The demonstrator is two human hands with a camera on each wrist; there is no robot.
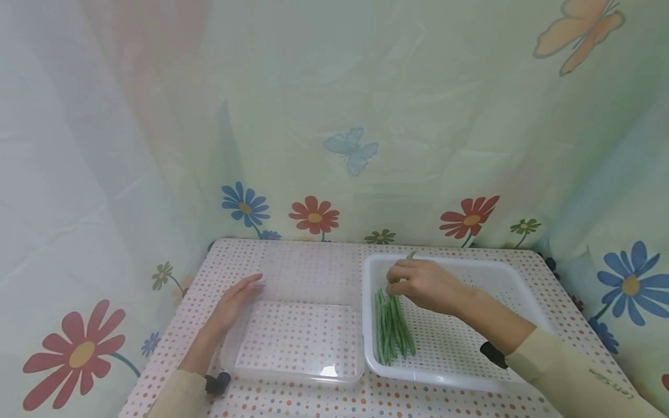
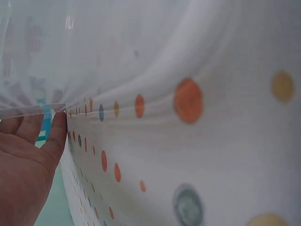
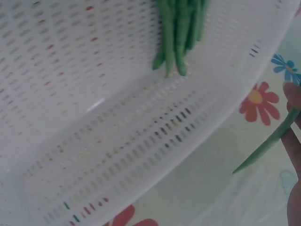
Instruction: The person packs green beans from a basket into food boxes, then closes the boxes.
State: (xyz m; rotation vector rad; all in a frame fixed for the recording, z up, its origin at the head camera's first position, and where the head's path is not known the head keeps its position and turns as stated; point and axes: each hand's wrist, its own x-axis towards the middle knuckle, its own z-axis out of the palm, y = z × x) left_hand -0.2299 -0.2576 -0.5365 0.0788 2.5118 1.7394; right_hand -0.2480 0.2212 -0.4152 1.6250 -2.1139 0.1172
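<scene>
My right hand [image 1: 425,284] pinches one green bean [image 3: 265,143] above the left part of a white perforated basket [image 1: 444,380]. In the basket, a bunch of green beans [image 1: 391,334] lies lengthwise along the left wall. To its left stands a clear plastic container [image 1: 298,379], and I see nothing inside it. My left hand [image 1: 232,305] is at the container's left side with its fingers extended. In the left wrist view its fingertips meet a clear plastic edge [image 2: 30,111]; the plastic partly covers them.
A dotted cloth [image 1: 292,400] covers the table. Behind the clear container lies a flat transparent sheet or lid [image 1: 313,267], its outline faint. A curtain [image 1: 407,116] printed with flowers and butterflies hangs along the table's back and sides. The basket and container stand close together.
</scene>
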